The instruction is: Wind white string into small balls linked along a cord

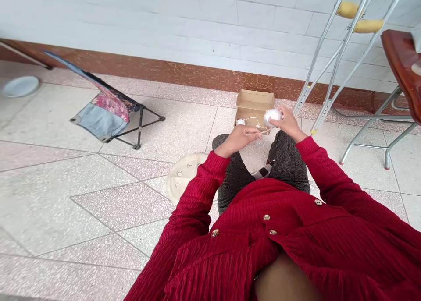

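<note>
My right hand (288,124) is closed around a white fluffy ball (272,116), above the right side of an open cardboard box (255,100). To its left, my left hand (241,139) has its thumb and fingers pinched together. A thin, pale strand-like thing shows at those fingertips, too small to make out. Inside the box lie a small white roundish thing (241,122) and a loop of white cord (252,118). My hands partly hide the box's near edge.
A folding fabric chair (108,117) stands on the left, with a pale basin (21,86) beyond it. Beside my left leg is a round cream stool top (184,174). Metal crutches (332,69) lean at the right, near a brown chair (403,69).
</note>
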Available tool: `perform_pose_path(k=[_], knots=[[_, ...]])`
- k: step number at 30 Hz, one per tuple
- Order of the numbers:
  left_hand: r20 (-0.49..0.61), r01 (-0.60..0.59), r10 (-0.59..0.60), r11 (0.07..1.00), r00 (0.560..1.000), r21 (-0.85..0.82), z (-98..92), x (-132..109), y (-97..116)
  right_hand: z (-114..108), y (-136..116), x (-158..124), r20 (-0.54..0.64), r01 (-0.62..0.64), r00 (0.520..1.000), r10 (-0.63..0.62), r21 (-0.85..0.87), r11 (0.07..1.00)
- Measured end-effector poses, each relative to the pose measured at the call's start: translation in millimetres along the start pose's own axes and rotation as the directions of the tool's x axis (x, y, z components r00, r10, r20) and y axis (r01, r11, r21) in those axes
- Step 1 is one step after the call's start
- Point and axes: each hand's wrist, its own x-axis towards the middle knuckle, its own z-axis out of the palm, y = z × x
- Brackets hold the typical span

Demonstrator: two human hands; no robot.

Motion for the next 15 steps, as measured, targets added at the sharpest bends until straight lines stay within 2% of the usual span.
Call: perform_pose_path(k=[2,3,5,6,7,8,10,11,15], knots=[[-0.052,-0.011,0.012,1.000,0.999,0.008,-12.3,5,2,9,1,-16,0.138,-0.072,0.988,0.070,0.013,0.997],[-0.082,-0.018,0.018,1.000,0.996,0.003,-17.4,7,2,12,-1,-25,0.273,-0.122,0.957,0.094,0.088,0.989],[-0.123,-0.030,0.028,0.999,0.992,-0.015,-22.5,13,0,14,-6,-42,0.553,-0.250,0.832,0.049,0.295,0.922],[-0.133,-0.036,0.032,0.999,0.991,-0.029,-22.2,15,-1,13,-9,-49,0.637,-0.323,0.771,-0.008,0.402,0.857],[-0.137,-0.038,0.032,0.998,0.990,-0.046,-20.2,17,-3,11,-12,-54,0.673,-0.384,0.736,-0.068,0.498,0.777],[-0.136,-0.037,0.028,0.997,0.990,-0.063,-16.7,18,-5,7,-15,-57,0.672,-0.424,0.731,-0.118,0.583,0.693],[-0.125,-0.022,0.011,0.996,0.992,-0.088,-7.8,19,-8,-1,-21,-59,0.616,-0.442,0.768,-0.172,0.706,0.553],[-0.123,-0.009,-0.002,0.996,0.992,-0.092,-3.6,19,-9,-5,-24,-58,0.583,-0.430,0.792,-0.180,0.743,0.512],[-0.090,0.027,-0.036,0.995,0.995,-0.093,5.6,17,-14,-23,-38,-48,0.462,-0.341,0.873,-0.157,0.808,0.480]])
